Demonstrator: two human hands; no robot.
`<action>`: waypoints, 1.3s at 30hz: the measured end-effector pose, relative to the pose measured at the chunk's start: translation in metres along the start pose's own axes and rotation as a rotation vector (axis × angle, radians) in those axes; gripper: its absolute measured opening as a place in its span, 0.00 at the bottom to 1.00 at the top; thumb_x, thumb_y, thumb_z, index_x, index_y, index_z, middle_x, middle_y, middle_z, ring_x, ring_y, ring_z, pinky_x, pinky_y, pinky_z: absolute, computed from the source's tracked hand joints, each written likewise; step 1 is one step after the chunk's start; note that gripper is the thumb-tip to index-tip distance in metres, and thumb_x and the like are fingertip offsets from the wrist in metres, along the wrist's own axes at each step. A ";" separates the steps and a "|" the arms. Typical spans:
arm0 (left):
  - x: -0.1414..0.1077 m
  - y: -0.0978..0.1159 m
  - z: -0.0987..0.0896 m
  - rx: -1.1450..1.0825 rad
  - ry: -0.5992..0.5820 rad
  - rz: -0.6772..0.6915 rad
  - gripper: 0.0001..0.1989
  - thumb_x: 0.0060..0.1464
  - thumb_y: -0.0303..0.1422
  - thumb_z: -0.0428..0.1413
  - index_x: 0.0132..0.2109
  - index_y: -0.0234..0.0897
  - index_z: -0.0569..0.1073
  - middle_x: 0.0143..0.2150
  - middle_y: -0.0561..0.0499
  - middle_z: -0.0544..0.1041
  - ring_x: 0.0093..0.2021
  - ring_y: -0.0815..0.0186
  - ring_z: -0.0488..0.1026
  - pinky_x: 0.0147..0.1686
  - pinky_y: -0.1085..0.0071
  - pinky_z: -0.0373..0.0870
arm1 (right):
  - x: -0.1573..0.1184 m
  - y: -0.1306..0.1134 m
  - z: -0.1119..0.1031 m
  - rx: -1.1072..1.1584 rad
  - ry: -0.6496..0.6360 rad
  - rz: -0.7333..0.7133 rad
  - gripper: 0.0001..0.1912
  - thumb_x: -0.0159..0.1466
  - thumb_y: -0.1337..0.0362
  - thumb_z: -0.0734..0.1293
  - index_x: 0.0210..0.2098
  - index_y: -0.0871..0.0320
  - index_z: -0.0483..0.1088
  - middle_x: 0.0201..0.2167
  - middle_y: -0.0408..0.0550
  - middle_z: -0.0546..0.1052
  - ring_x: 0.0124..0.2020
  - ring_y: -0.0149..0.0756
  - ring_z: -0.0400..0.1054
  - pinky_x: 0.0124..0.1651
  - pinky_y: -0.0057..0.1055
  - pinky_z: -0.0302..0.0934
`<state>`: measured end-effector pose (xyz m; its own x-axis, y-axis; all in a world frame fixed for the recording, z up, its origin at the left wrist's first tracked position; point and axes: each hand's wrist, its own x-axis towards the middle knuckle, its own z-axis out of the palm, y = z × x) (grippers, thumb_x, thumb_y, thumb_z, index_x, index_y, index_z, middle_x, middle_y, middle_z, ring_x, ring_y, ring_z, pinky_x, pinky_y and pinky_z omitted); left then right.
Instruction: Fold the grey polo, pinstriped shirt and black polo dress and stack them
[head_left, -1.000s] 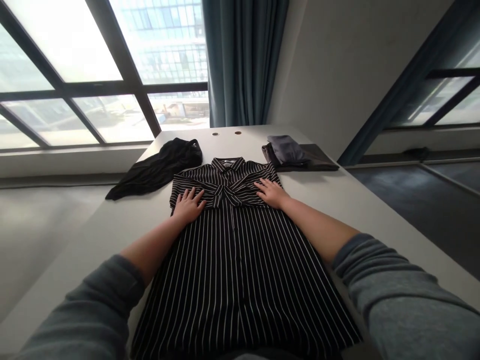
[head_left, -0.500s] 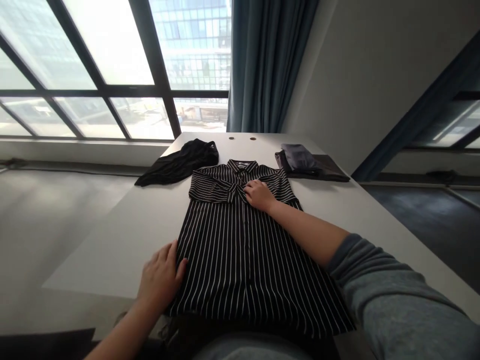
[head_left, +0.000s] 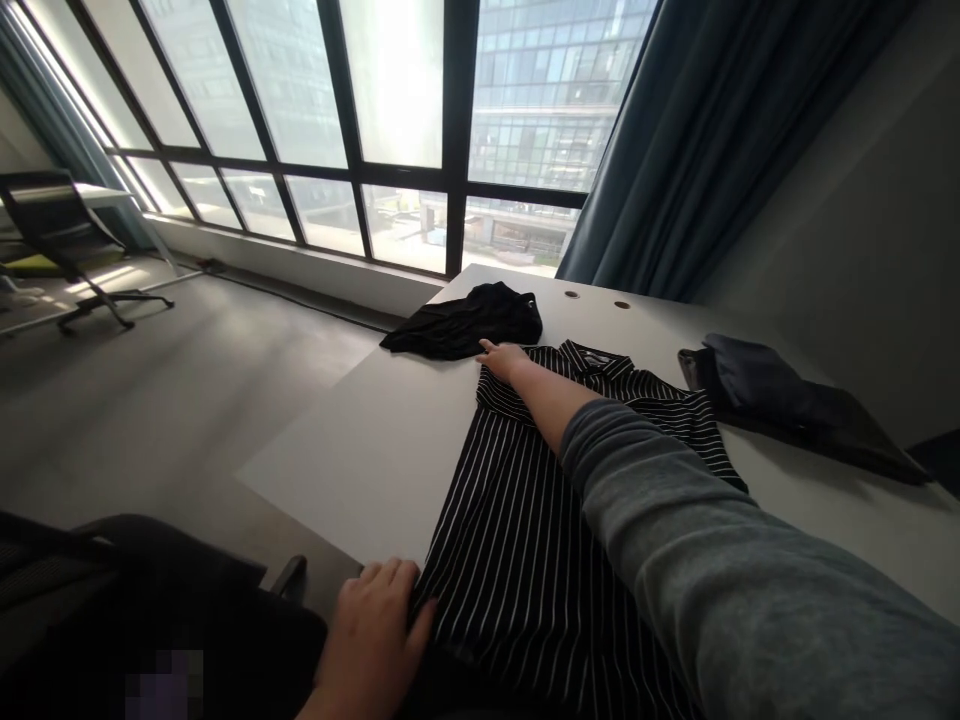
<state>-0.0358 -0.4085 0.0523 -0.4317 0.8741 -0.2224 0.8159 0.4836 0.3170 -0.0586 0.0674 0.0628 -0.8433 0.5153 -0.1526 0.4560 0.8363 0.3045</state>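
A black shirt with white stripes (head_left: 517, 520) lies front up, its collar at the far end and its sleeves folded in over the chest. My left hand (head_left: 379, 625) is at the lower left edge near the hem, thumb over the cloth and fingers curled at the outer side, closed on the edge. Across the shirt reaches my right hand (head_left: 504, 360), touching the left shoulder by the folded sleeve. Its fingers point left and are apart. My right forearm hides part of the chest and right side.
The shirt is on a white table (head_left: 337, 450). A crumpled black garment (head_left: 480, 320) lies just beyond my right hand. Folded dark clothes (head_left: 780, 390) lie at the right. An office chair (head_left: 67, 230) stands far left, and a dark chair (head_left: 172, 560) is near my left.
My right hand has moved from the middle of the chest to the shirt's left shoulder. The left hand stays at the lower left edge. The view has turned left.
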 end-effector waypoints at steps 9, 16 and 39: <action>-0.006 -0.024 0.012 -0.315 0.142 0.034 0.07 0.63 0.33 0.53 0.35 0.40 0.71 0.35 0.49 0.78 0.37 0.58 0.77 0.37 0.66 0.67 | 0.007 0.014 0.003 -0.127 -0.023 -0.086 0.22 0.71 0.75 0.57 0.56 0.61 0.77 0.60 0.64 0.73 0.57 0.52 0.74 0.54 0.43 0.70; -0.014 -0.009 0.009 -0.470 0.351 0.302 0.08 0.64 0.31 0.54 0.34 0.40 0.67 0.28 0.55 0.71 0.27 0.66 0.71 0.29 0.71 0.64 | -0.012 0.043 0.000 -0.156 0.043 -0.085 0.19 0.71 0.75 0.59 0.56 0.60 0.76 0.57 0.64 0.76 0.57 0.52 0.74 0.54 0.43 0.69; -0.009 0.019 -0.009 -0.149 0.204 0.989 0.09 0.59 0.20 0.50 0.40 0.38 0.68 0.36 0.50 0.73 0.34 0.64 0.66 0.38 0.64 0.65 | -0.097 0.103 0.064 -0.074 0.068 0.033 0.17 0.70 0.73 0.59 0.51 0.62 0.77 0.51 0.67 0.80 0.53 0.53 0.77 0.53 0.47 0.68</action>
<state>-0.0198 -0.4070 0.0684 0.3414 0.8690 0.3581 0.7921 -0.4711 0.3881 0.0883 0.1160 0.0486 -0.8466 0.5266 -0.0775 0.4641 0.8015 0.3770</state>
